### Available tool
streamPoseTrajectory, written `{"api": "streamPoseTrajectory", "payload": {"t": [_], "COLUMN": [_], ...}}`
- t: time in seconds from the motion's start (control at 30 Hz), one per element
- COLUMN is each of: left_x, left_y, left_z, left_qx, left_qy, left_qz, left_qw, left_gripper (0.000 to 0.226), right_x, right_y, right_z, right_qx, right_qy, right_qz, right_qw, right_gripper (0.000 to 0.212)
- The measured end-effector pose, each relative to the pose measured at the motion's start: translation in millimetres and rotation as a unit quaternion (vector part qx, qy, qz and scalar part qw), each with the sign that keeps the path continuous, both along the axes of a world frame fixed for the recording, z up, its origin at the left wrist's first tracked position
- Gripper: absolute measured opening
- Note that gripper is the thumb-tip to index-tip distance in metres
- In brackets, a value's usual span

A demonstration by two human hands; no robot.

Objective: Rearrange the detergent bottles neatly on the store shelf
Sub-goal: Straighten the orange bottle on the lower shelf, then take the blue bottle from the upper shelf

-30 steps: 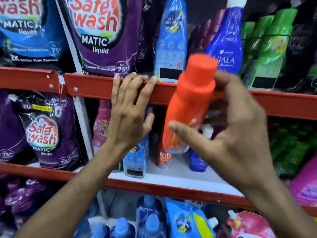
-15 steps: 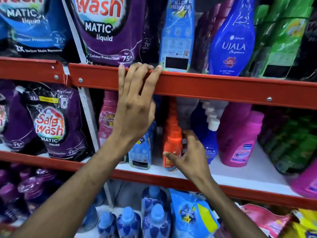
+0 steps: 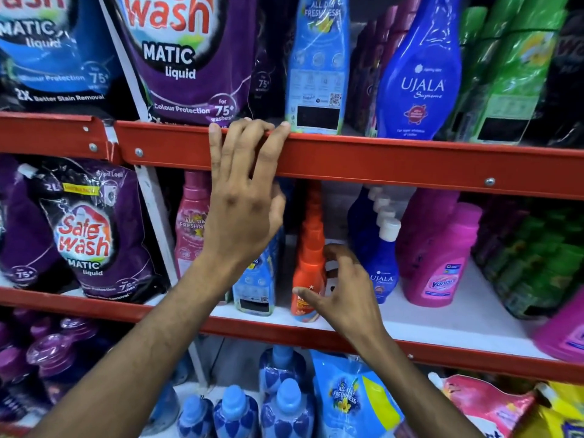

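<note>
A: Bright, even store light from above and in front; the purple pouch (image 3: pixel 189 58) on the top shelf shows white sheen across its plastic; the blue Ujala bottle (image 3: pixel 420 74) carries long glossy streaks down its side

B: And under the red shelf rail (image 3: pixel 379 159)?

A: Shade there; the back of the middle shelf goes dark, and the orange bottle (image 3: pixel 311 263) is lit only at the front; the left hand (image 3: pixel 243 210) is sharp, the right hand (image 3: pixel 344 295) slightly soft

B: The edges?

A: Wide-angle bend; the rail bows and slopes down to the right; the green packs (image 3: pixel 537 263) at the right and the bottles along the bottom are smeared and out of focus
</note>
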State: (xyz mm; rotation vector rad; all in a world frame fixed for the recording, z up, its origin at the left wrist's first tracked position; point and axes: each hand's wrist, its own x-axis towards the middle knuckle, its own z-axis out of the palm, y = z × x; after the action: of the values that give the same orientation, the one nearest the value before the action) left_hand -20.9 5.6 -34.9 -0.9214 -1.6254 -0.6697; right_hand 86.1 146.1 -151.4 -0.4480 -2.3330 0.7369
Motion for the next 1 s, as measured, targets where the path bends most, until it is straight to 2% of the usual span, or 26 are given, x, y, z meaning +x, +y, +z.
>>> {"api": "streamPoseTrajectory", "payload": {"t": [0.07, 0.17, 0.23, 0.33, 0.4, 0.53, 0.63, 0.73, 0.87, 1.0], "left_x": [-2, 2, 3, -2, 16, 20, 29, 36, 43, 42], "left_y": [1, -4, -13, -13, 24, 24, 24, 32, 48, 53], "left_z": [2, -4, -10, -9, 28, 22, 3, 4, 10, 10], "left_qx": [-0.001, -0.002, -0.014, -0.014, 0.040, 0.046, 0.011, -0.006, -0.008, -0.017], "left_qy": [-0.002, -0.020, -0.025, -0.034, 0.001, -0.017, -0.006, 0.015, 0.026, 0.024], "left_qz": [-0.002, -0.001, 0.002, 0.001, -0.052, -0.020, -0.011, -0.025, -0.025, -0.008], "left_qw": [1.000, 1.000, 1.000, 0.999, 0.998, 0.999, 1.000, 1.000, 0.999, 1.000], "left_gripper": [0.075, 0.075, 0.075, 0.071, 0.066, 0.065, 0.069, 0.073, 0.074, 0.074], "right_x": [8, 23, 34, 38, 67, 61, 45, 33, 30, 30], "right_y": [-2, -11, -14, -7, 25, 31, 29, 32, 34, 38], "right_z": [12, 38, 59, 106, 167, 212, 216, 219, 222, 223], "right_qx": [0.041, 0.117, 0.201, 0.271, 0.306, 0.231, 0.186, 0.167, 0.155, 0.158], "right_qy": [0.026, 0.186, 0.278, 0.332, 0.420, 0.373, 0.304, 0.258, 0.218, 0.231], "right_qz": [-0.012, -0.023, -0.038, -0.068, -0.166, -0.197, -0.202, -0.192, -0.189, -0.179], "right_qw": [0.999, 0.975, 0.939, 0.901, 0.838, 0.877, 0.912, 0.932, 0.945, 0.943], "right_gripper": [0.070, 0.039, 0.024, 0.021, 0.026, 0.053, 0.077, 0.092, 0.098, 0.093]}}
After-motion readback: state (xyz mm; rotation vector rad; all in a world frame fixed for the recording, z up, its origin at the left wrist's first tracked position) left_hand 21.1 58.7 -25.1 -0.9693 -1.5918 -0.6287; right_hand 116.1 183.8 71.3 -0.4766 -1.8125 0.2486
